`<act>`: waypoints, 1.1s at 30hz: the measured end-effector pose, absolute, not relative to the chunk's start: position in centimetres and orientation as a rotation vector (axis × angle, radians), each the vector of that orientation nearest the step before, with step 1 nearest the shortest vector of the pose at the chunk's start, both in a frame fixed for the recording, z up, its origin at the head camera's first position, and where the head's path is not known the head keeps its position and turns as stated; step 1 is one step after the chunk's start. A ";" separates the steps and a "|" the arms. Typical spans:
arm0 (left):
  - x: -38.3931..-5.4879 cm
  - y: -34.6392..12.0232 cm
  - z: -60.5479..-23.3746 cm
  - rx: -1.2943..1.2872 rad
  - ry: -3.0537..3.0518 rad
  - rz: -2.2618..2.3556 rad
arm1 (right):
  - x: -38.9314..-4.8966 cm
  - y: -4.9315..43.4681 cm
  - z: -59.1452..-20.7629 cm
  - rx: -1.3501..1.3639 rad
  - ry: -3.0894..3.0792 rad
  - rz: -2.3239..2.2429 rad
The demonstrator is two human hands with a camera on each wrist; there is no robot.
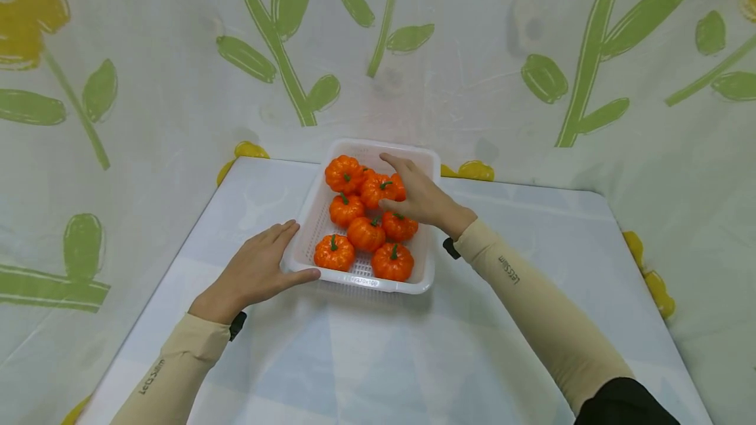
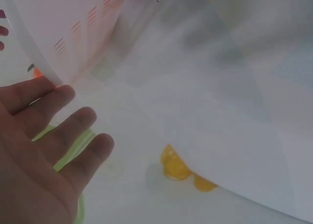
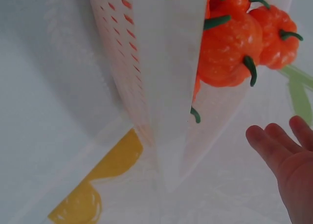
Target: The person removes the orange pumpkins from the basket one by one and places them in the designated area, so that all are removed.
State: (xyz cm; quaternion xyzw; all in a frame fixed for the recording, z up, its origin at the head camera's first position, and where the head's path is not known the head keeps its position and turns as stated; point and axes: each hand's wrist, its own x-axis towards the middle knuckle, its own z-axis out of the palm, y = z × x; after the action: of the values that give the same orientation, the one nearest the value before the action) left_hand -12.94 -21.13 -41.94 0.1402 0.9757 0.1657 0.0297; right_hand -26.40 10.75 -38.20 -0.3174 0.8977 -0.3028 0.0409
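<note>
A white plastic basket [image 1: 407,287] with slotted walls holds several small orange pumpkins [image 1: 334,252] with green stems. My left hand [image 1: 256,267] is at the basket's front left corner, fingers extended along the left rim and thumb spread toward the front edge. In the left wrist view its fingertips [image 2: 63,93] meet the basket's rim. Over the right side of the basket is my right hand [image 1: 422,195], fingers spread above the pumpkins. The right wrist view shows its fingers [image 3: 271,145] holding nothing, apart from the nearest pumpkin [image 3: 230,50].
The basket stands near the far edge of a pale patterned table [image 1: 502,333]. Behind and around the table hangs a white sheet [image 1: 461,84] printed with green stems and yellow flowers. Beige sleeves [image 1: 520,294] cover both forearms.
</note>
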 end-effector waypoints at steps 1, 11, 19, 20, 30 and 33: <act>-12.9 -21.1 -41.9 0.428 3.007 0.513 | -26.7 10.6 -38.2 -0.964 2.756 -0.919; -12.7 -21.0 -41.5 0.388 2.985 0.550 | -28.7 9.0 -39.5 -0.911 2.758 -0.823; -12.9 -20.8 -41.3 0.405 2.979 0.567 | -29.0 8.9 -40.5 -0.905 2.730 -0.731; -12.9 -20.8 -41.4 0.403 2.980 0.564 | -29.0 9.0 -40.7 -0.907 2.727 -0.735; -13.0 -20.9 -41.6 0.382 2.971 0.600 | -29.5 8.9 -42.2 -0.930 2.722 -0.755; -13.0 -20.9 -41.6 0.383 2.972 0.595 | -29.7 8.7 -42.6 -0.938 2.721 -0.745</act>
State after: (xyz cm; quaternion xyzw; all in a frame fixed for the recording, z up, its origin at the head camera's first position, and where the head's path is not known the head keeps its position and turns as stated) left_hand -13.00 -20.85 -41.58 0.1251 0.9719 0.1946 0.0432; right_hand -29.67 8.71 -42.59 -0.3145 0.9120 -0.2497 0.0840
